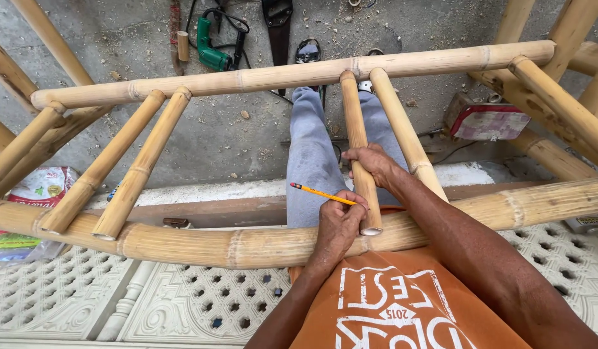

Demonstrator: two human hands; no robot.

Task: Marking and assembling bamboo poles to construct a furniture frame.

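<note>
A bamboo frame lies across my lap, with a thick near pole [247, 245] and a far pole [273, 76] joined by short cross pieces. My left hand [337, 223] holds a yellow pencil [321, 193] with its tip against the left one of the two middle cross pieces [357, 136], close to where it meets the near pole. My right hand [371, 161] grips that same cross piece a little higher up. A second cross piece [402, 129] runs just to its right.
Two more cross pieces [127, 165] sit at the left. On the concrete floor beyond lie a green power drill [211, 52], a handsaw [277, 26] and a red-and-white box [486, 119]. A patterned white slab [182, 304] lies under the frame. More bamboo poles [557, 97] stand at the right.
</note>
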